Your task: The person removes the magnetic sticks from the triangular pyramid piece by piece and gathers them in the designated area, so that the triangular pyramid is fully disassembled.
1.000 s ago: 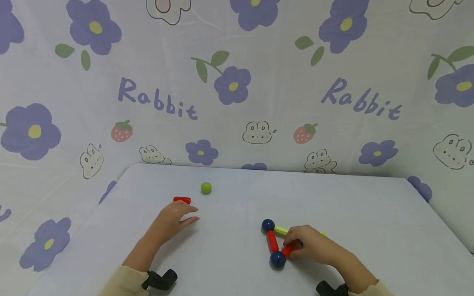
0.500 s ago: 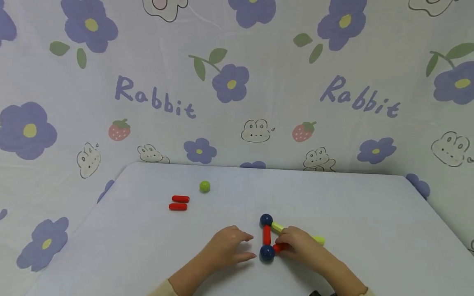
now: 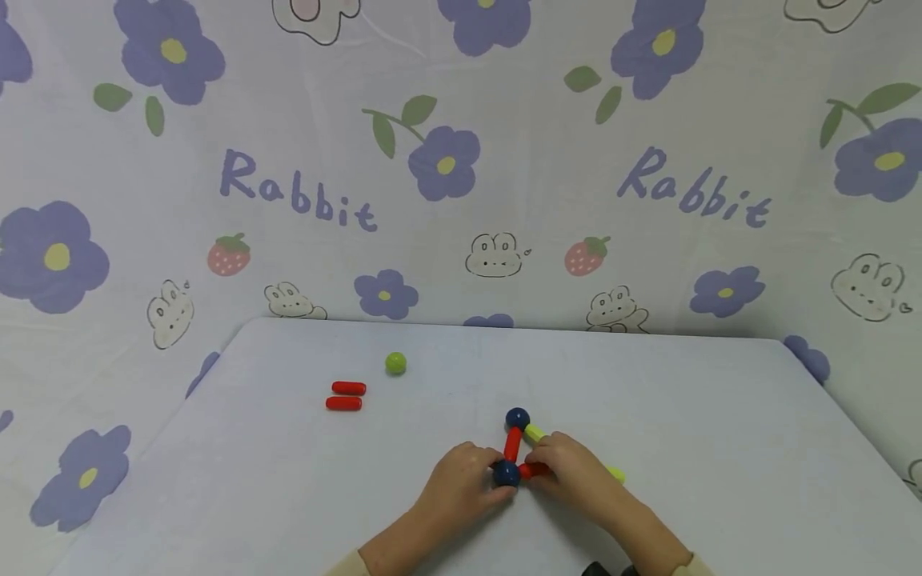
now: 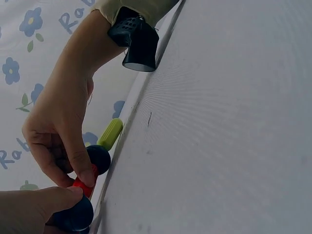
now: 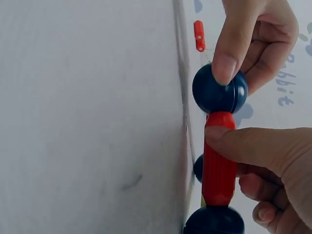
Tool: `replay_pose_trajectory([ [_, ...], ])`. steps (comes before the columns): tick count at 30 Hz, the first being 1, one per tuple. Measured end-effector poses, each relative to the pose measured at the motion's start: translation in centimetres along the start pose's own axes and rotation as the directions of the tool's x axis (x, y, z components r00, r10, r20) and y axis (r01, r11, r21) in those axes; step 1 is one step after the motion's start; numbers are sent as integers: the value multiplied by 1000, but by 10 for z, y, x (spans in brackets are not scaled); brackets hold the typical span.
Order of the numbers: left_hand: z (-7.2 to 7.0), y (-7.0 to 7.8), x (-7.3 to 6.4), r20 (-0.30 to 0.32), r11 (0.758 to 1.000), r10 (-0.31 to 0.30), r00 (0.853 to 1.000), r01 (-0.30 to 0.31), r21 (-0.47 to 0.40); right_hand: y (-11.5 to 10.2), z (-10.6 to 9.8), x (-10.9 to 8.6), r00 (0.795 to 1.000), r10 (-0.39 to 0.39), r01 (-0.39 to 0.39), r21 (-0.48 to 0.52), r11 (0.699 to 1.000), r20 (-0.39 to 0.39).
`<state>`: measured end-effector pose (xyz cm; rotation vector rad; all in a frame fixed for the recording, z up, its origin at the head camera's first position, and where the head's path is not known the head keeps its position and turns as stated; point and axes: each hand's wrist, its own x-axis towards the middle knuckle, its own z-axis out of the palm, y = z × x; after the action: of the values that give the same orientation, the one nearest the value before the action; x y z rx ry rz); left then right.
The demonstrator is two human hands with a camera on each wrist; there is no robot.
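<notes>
My left hand (image 3: pixel 461 484) pinches a dark blue ball (image 3: pixel 507 474) between thumb and fingers. Right beside it, my right hand (image 3: pixel 576 476) pinches a red rod (image 5: pixel 218 170), whose upper end meets that ball in the right wrist view. At the rod's other end is another blue ball (image 5: pixel 214 222), hidden by the right hand in the head view. A second red rod (image 3: pixel 513 445) runs from the gripped ball to a far blue ball (image 3: pixel 517 418). A yellow-green rod (image 3: pixel 535 433) leads from the far ball behind the right hand; a yellow-green end (image 3: pixel 615 474) shows beyond that hand.
Two loose red rods, a farther one (image 3: pixel 349 388) and a nearer one (image 3: pixel 343 404), lie side by side on the left of the white table (image 3: pixel 216 480). A green ball (image 3: pixel 395 363) sits beyond them. A printed cloth (image 3: pixel 540 160) hangs behind the table.
My left hand has moved right from beside the loose red rods to the joined pieces and now grips the near blue ball. The right hand keeps its red rod; the pieces have shifted slightly.
</notes>
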<state>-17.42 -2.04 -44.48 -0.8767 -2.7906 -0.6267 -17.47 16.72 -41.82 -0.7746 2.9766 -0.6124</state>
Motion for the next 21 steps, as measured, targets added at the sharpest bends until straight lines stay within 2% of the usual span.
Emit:
replay_pose_trajectory([
  [8,-1,-1,-2,-1,999,-3,1000,3,-37,-4,2,0,998,-56,56,7,998,-37],
  [16,0,-3,-4,-51,998,34,998,-36,-51,-6,6,0,997,-55,53,-25,998,-59],
  [21,0,-3,-3,-50,998,31,998,-34,-57,-7,4,0,998,-38,38,-15,999,-52],
])
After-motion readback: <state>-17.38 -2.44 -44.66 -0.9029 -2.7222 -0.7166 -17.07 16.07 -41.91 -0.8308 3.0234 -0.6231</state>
